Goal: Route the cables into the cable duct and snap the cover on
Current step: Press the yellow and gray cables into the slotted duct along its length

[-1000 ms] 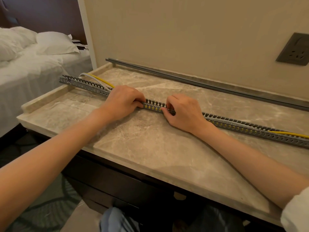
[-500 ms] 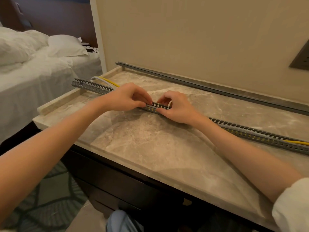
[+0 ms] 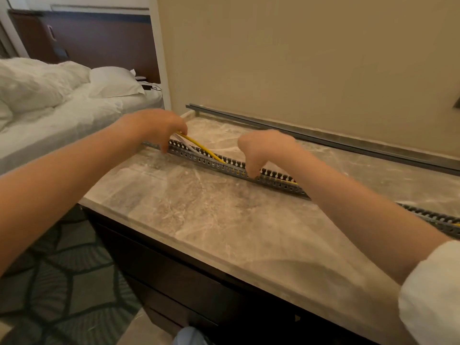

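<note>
A long grey slotted cable duct (image 3: 216, 162) lies diagonally across the marble top (image 3: 224, 220). A yellow cable (image 3: 201, 146) and a white cable (image 3: 189, 147) rise out of the duct's left part toward my left hand (image 3: 159, 128), which grips them near the duct's left end. My right hand (image 3: 261, 150) presses fingers down into the duct a little to the right. More yellow cable (image 3: 290, 181) lies inside the duct past that hand. The grey duct cover (image 3: 311, 136) lies along the wall at the back.
A bed (image 3: 62, 108) with white pillows stands left of the marble top. A dark cabinet front (image 3: 199, 282) runs below the top's front edge. Patterned carpet (image 3: 49, 282) covers the floor at lower left. A wall socket's edge (image 3: 457, 102) shows at the far right.
My left hand has moved left along the duct and lifted the yellow and white cables. My right hand has followed to the left. The camera view has turned left.
</note>
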`<state>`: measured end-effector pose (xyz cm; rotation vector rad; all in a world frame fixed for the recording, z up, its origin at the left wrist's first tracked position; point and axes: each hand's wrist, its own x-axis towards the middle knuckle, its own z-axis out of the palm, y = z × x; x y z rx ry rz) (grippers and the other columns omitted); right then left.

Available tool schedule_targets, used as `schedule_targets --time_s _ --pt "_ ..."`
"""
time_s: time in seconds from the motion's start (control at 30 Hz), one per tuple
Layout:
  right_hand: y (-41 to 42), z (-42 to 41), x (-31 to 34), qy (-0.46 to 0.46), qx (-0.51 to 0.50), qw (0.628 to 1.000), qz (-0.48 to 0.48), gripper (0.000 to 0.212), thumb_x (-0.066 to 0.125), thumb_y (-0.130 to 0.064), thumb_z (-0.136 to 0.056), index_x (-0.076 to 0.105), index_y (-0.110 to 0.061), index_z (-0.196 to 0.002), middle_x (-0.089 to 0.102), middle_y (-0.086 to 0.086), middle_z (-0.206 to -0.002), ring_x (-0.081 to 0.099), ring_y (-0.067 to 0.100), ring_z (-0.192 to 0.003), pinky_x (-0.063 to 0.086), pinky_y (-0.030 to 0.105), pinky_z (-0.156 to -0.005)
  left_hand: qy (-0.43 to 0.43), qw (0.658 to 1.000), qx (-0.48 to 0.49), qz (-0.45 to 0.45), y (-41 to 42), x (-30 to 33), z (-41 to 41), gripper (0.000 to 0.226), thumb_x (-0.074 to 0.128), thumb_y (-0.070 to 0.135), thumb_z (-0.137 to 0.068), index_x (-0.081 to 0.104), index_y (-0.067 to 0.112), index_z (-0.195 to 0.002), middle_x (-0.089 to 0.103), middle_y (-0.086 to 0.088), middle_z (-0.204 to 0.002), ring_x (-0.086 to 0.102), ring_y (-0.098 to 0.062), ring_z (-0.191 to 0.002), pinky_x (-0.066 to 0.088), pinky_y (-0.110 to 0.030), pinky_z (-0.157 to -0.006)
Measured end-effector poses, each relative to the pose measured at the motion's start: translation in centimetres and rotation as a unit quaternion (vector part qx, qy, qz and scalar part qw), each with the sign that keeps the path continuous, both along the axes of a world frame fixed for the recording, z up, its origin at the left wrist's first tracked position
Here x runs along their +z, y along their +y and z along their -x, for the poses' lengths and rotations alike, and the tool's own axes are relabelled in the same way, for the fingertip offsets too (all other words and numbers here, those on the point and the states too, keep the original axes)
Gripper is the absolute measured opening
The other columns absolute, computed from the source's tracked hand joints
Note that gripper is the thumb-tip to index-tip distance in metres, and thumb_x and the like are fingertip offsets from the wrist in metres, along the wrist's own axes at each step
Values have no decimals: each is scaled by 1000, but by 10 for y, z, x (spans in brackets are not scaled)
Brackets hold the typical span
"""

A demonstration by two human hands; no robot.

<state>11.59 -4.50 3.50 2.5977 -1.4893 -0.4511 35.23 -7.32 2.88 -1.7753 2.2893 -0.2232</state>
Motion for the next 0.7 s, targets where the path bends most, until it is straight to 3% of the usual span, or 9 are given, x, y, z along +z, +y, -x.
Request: schedule_targets --time_s 0.07,0.13,0.23,0.43,0.53,0.7 --pt "-2 -12 10 7 -2 1000 -19 34 75 -21 -74 48 -8 -91 50 0 -79 55 24 -76 43 32 -58 5 1000 18 -6 -5 3 -9 73 86 22 -63 53 19 -128 58 -8 -123 52 -26 -110 42 -33 -81" --pt "-7 -25 9 -59 37 997 -36 30 71 -26 -80 54 -3 -89 60 7 -87 59 31 -86 49 39 -67 24 999 23 -9 -8 4 -15 70 86 25 -62 56 20 -125 60 -7 -119 52 -23 -103 40 -31 -78" --pt "-13 -44 -10 -201 93 974 -39 45 60 -34 -89 55 2 -114 62 18 -114 58 33 -103 48 44 -86 33 999 26 -1 -8 1 -18 65 86 27 -62 60 21 -121 63 -5 -112 48 -18 -91 41 -31 -74" --pt "-35 -67 -49 -367 94 925 -39 51 62 -44 -86 52 -8 -121 59 10 -113 55 23 -97 47 34 -80 31 999 3 44 -7 -10 -21 46 83 30 -66 67 20 -108 68 -7 -100 57 -25 -89 40 -30 -66" --pt "-41 -70 -59 -384 118 916 -13 40 62 -38 -88 59 -12 -117 58 10 -106 55 24 -92 43 31 -74 24 998 -1 54 -8 -7 -23 41 83 36 -63 69 19 -98 68 -4 -93 51 -19 -79 41 -30 -63" --pt "-42 -70 -64 -412 139 901 15 26 62 -31 -89 71 -17 -110 56 12 -92 54 26 -80 45 38 -70 36 997 -8 69 -10 -5 -29 40 85 44 -55 71 22 -85 60 7 -76 46 -13 -70 37 -27 -57"
